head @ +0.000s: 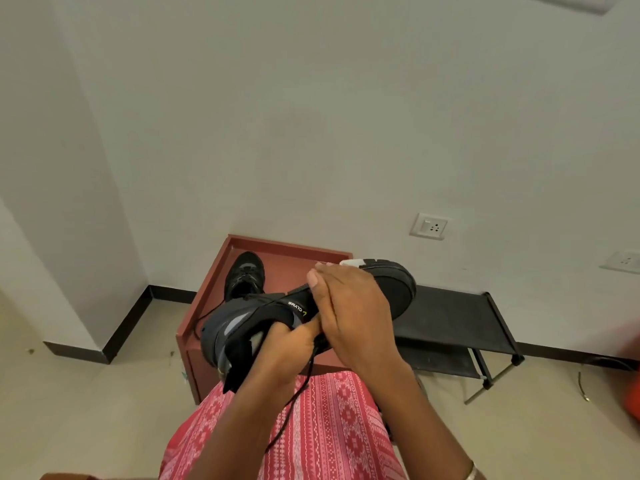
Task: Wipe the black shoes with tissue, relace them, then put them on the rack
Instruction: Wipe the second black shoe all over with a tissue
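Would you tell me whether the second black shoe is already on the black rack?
No, the second shoe sits on top of the red-brown cabinet, left of the rack.

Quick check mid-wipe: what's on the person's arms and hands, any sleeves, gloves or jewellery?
Both forearms are bare, with no sleeves in view. The left hand and right hand wear no gloves, and no rings show. A thin, pale, metallic-looking bangle circles the right arm at the frame's bottom edge. The right thumb's nail looks short and unpainted.
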Motion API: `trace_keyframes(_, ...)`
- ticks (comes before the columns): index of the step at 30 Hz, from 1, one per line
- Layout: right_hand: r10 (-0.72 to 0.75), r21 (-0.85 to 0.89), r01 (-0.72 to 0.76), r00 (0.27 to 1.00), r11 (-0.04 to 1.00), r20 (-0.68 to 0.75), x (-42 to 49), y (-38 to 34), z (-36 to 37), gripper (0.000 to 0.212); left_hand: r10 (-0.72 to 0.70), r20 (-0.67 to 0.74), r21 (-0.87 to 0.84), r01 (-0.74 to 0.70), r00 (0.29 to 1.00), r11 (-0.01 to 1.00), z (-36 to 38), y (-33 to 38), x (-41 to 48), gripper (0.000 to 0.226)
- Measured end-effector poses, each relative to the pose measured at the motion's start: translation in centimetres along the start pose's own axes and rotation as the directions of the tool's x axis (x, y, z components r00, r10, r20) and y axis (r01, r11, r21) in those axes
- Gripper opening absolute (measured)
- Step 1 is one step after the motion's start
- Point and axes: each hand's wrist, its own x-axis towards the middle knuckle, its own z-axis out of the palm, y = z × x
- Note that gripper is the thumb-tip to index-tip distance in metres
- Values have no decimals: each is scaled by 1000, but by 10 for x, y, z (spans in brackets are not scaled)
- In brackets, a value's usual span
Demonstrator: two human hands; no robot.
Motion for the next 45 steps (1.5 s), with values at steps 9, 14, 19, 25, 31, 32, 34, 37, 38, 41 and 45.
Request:
trace_keyframes(9, 359, 75, -352, 919, 933, -161, -11, 39, -5, 47, 115, -31, 126, -111, 993, 986, -11, -11, 15, 20)
trace_keyframes(14, 252, 97, -242, 962, 965, -102, -16, -1, 6, 54, 186, -25, 316, -169, 982, 934, -9, -19, 19, 30)
trace_keyframes(19, 62, 138, -47, 992, 989, -109, -21, 16, 9, 47, 246, -53, 373, -209, 968, 904, -11, -20, 20, 35)
trace_keyframes(25, 473, 299, -405, 857, 864, -205, -25, 47, 10, 52, 186, -84, 329, -149, 979, 933, -11, -15, 16, 32)
trace_keyframes(31, 242, 241, -198, 955, 950, -171, -18, -4, 12, 51, 66, -71, 409, -31, 995, 912, -3, -17, 16, 15)
trace_keyframes(32, 170, 236, -130, 972, 963, -161, -19, -7, 13, 51, 63, -75, 419, -26, 995, 908, -4, -17, 16, 16)
trace_keyframes(34, 59, 211, -24, 985, 977, -161, -19, 3, 14, 49, 77, -55, 395, -49, 996, 918, -6, -18, 18, 11)
trace_keyframes(37, 147, 214, -100, 966, 972, -214, -19, 37, 12, 45, 101, -95, 319, -66, 990, 946, -8, -14, 14, 19)
trace_keyframes(38, 244, 238, -189, 943, 953, -227, -21, 45, 11, 45, 83, -116, 301, -44, 990, 953, -8, -13, 13, 22)
trace_keyframes(41, 479, 330, -397, 850, 857, -222, -26, 51, 14, 49, 23, -148, 278, 19, 989, 960, -10, -12, 14, 26)
trace_keyframes(45, 464, 309, -391, 860, 867, -213, -27, 22, 16, 54, 56, -127, 326, -12, 990, 945, -8, -13, 14, 32)
